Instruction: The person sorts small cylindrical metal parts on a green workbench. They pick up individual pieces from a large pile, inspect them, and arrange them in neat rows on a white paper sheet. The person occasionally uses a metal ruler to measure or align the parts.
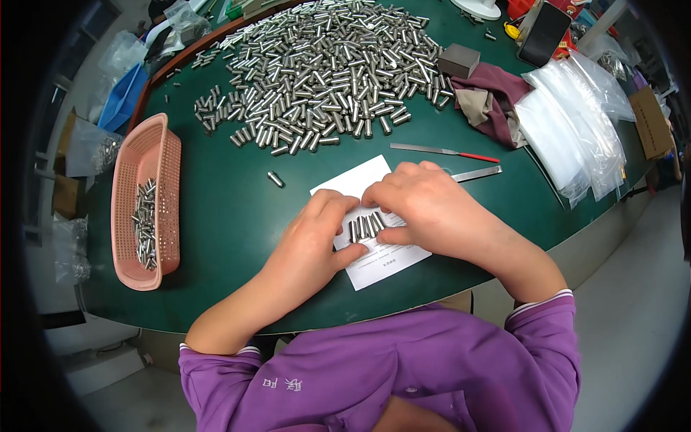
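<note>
A short row of shiny metal pins (366, 227) lies side by side on a white printed sheet (387, 268). My left hand (311, 229) curls around the row's left end, thumb below and fingers above. From the other side my right hand (425, 205) closes in, its thumb against the pins at the right end and its index finger bent over the top. Together the hands hem the row in. A single loose pin (275, 179) lies on the green table, off the sheet's upper left. Some fingertip contact is hidden behind the knuckles.
A big heap of metal pins (324, 72) covers the far middle. At left stands a pink basket (173, 216) with pins inside. To the right are a red-handled file (432, 150), a metal strip (476, 173), a dark block (458, 60), a maroon cloth (497, 90) and clear plastic bags (568, 122).
</note>
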The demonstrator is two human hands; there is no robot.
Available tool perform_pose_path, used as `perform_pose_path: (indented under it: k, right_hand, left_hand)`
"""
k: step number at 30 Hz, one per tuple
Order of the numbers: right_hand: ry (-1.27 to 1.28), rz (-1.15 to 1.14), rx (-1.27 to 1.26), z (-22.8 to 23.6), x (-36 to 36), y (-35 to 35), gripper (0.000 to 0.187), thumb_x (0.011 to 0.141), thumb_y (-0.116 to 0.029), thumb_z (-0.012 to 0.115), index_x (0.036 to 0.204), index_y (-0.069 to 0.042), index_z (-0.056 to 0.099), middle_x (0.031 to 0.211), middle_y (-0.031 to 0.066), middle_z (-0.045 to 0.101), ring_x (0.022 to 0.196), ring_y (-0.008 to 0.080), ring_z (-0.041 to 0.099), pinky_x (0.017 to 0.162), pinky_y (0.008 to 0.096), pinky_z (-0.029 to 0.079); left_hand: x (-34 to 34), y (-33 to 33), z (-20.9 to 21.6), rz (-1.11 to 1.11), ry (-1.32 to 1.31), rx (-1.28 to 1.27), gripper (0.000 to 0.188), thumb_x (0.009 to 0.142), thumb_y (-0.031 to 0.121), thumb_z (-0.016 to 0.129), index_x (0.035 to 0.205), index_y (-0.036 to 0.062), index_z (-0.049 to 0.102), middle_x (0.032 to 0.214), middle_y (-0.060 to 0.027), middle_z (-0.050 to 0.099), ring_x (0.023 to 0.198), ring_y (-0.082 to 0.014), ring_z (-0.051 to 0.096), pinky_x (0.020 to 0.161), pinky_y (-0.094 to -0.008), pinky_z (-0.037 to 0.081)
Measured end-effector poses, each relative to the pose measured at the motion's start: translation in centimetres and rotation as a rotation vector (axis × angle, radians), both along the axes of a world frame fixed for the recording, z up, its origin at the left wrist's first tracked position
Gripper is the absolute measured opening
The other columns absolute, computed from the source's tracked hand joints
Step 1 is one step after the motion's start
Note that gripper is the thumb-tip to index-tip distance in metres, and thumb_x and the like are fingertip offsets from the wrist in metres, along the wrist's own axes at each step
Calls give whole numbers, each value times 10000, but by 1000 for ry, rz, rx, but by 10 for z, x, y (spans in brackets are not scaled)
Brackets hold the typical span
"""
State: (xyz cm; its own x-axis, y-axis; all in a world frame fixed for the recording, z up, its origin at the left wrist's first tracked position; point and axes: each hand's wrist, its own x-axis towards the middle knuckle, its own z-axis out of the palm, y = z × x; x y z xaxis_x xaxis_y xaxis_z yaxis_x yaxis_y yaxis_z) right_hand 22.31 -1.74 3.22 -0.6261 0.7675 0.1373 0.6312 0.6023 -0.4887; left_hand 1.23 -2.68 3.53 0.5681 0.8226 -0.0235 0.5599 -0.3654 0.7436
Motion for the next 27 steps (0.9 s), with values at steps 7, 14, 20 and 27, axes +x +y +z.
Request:
perform_pose_path:
  k: [7,14,20,27]
  right_hand:
    - [12,-19,-77,2,1,-3,357,705,-129,751,1027,-115,596,828,-4,603,854,220,561,791,370,402]
    - [51,-9,-67,-3,-1,-3,348,699,-118,750,1004,-123,582,826,-17,601,857,207,565,786,363,406]
    - [92,-6,-74,-5,-3,-3,363,688,-105,747,1007,-122,576,829,-27,601,863,196,568,795,357,411]
    - [103,-16,21,-3,3,0,266,679,8,621,920,-97,587,882,35,581,913,250,536,811,381,403]
  left_hand:
    - [-5,-1,-8,-32,34,42,661,711,-48,676,1318,41,429,1042,-80,569,820,-190,561,730,-306,484]
    - [-8,-1,-9,-63,73,128,750,691,-111,594,1386,52,363,1034,-89,567,817,-207,559,744,-323,487]
    - [-8,0,0,-50,39,37,695,703,-125,527,1365,14,366,1049,-134,558,876,-280,571,773,-388,468]
    - [-11,4,-7,-82,62,110,777,674,-188,478,1401,60,361,1045,-105,540,793,-205,541,724,-327,489]
